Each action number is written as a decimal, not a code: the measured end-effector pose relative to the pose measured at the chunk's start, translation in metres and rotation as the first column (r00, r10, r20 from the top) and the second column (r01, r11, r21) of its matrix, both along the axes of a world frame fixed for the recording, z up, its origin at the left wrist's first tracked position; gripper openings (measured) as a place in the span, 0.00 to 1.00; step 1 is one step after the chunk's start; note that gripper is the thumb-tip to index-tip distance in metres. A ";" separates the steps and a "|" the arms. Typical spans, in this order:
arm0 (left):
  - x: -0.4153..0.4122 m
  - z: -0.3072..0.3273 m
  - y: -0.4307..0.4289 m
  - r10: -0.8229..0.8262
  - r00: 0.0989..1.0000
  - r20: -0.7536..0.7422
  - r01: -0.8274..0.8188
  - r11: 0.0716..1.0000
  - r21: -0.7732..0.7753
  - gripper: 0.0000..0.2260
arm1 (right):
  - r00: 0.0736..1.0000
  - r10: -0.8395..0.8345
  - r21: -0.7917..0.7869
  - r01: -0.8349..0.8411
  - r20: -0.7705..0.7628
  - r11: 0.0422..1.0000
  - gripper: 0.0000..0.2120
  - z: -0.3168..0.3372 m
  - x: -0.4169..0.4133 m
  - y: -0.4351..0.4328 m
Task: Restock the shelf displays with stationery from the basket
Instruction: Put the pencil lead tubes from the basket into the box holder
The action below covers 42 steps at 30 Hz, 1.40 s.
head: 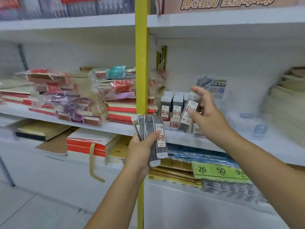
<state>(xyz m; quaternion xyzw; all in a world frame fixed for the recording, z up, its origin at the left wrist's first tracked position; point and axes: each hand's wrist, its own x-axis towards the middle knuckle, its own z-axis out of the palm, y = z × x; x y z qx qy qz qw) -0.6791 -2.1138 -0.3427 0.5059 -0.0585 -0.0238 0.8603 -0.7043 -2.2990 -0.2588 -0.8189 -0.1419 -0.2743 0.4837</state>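
Several slim grey packs [156,141], seemingly pen refills though the blur leaves the print hard to read, sit fanned in the left hand [140,147]. Its fingers curl around the bundle and the thumb presses across the front pack's white and red label. This bundle hangs in front of a yellow post [142,63] that splits the shelving into a left and a right bay.

To the right and a little farther in, the right hand [207,116] pinches one more pack [185,124] between thumb and fingers. That single pack is tilted, its lower end just above the white shelf [244,128]. It is just beside a row of matching packs [177,104] standing upright on that shelf, near the post. Behind the row a printed display card [212,87] leans against the back wall.

Left of the post, on the same level, lie stacks of red-edged notebooks [66,96], some wrapped in clear plastic. One level lower on the right, a green price tag [221,171] reads 26 and 50.
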 end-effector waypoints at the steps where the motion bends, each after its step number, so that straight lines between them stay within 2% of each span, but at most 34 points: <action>1: 0.004 0.001 0.001 0.009 1.000 0.005 -0.009 1.000 -0.015 0.11 | 0.999 -0.031 -0.032 0.032 0.045 0.999 0.28 0.009 0.007 0.000; 6: 0.019 -0.003 -0.002 0.017 1.000 0.004 -0.016 0.999 -0.040 0.12 | 0.978 -0.133 -0.123 0.153 0.157 0.980 0.25 0.025 0.044 -0.003; 13: 0.027 -0.010 -0.007 -0.044 0.999 0.007 0.044 0.998 -0.038 0.13 | 0.972 -0.168 -0.334 0.215 0.165 0.918 0.22 0.010 0.076 -0.010; 15: 0.027 -0.012 -0.005 -0.043 0.999 0.004 0.043 0.999 -0.032 0.12 | 0.960 -0.220 -0.441 0.276 0.174 0.854 0.20 0.004 0.080 -0.012; 18: 0.026 -0.012 -0.002 -0.045 0.999 0.000 0.045 0.999 -0.024 0.12 | 0.910 -0.293 -0.546 0.411 0.295 0.730 0.20 -0.002 0.080 -0.014; 20: 0.025 -0.011 -0.001 -0.048 0.999 0.004 0.048 0.999 -0.026 0.13 | 0.872 -0.336 -0.588 0.489 0.357 0.644 0.21 -0.003 0.078 -0.012; 22: 0.023 -0.009 -0.001 -0.053 0.999 0.006 0.054 0.998 -0.033 0.14 | 0.842 -0.378 -0.592 0.540 0.386 0.598 0.20 -0.004 0.071 -0.008; 23: 0.023 -0.008 -0.002 -0.062 0.998 0.008 0.063 0.997 -0.040 0.14 | 0.841 -0.375 -0.572 0.540 0.389 0.618 0.20 -0.007 0.065 -0.006; 25: 0.020 -0.007 -0.003 -0.088 0.996 0.010 0.088 0.995 -0.050 0.15 | 0.897 -0.300 -0.470 0.428 0.326 0.772 0.17 -0.016 0.047 0.000; 27: 0.017 -0.005 -0.006 -0.102 0.995 0.020 0.103 0.993 -0.051 0.17 | 0.982 -0.166 -0.317 0.186 0.090 0.930 0.13 -0.031 0.025 0.009; 28: 0.016 -0.005 -0.007 -0.104 0.994 0.026 0.106 0.993 -0.049 0.19 | 0.993 -0.093 -0.237 0.073 -0.074 0.969 0.13 -0.038 0.016 0.016; 30: 0.013 -0.005 -0.010 -0.116 0.992 0.038 0.118 0.992 -0.046 0.19 | 0.947 0.019 -0.085 -0.049 -0.319 0.995 0.16 -0.052 0.005 0.025; 31: 0.012 -0.006 -0.011 -0.126 0.991 0.045 0.128 0.991 -0.041 0.18 | 0.930 0.045 -0.023 -0.057 -0.364 0.998 0.17 -0.057 0.003 0.027; 33: 0.009 -0.007 -0.013 -0.131 0.990 0.052 0.132 0.991 -0.008 0.19 | 0.931 0.025 0.041 -0.010 -0.364 0.999 0.14 -0.059 0.000 0.029; 36: 0.007 -0.007 -0.012 -0.119 0.991 0.064 0.116 0.993 0.036 0.25 | 0.931 0.028 0.162 0.033 -0.363 0.986 0.07 -0.049 -0.003 0.021; 38: 0.009 -0.007 -0.010 -0.115 0.991 0.070 0.112 0.993 0.042 0.22 | 0.943 -0.016 0.184 0.082 -0.333 0.979 0.05 -0.031 -0.003 0.009; 40: 0.012 -0.007 -0.008 -0.101 0.993 0.059 0.097 0.994 0.055 0.15 | 0.956 -0.138 0.068 0.161 -0.260 0.985 0.06 -0.008 0.000 -0.009; 42: 0.015 -0.008 -0.009 -0.105 0.993 0.049 0.103 0.994 0.038 0.12 | 0.953 -0.272 -0.160 0.250 -0.135 0.955 0.07 0.015 0.007 -0.028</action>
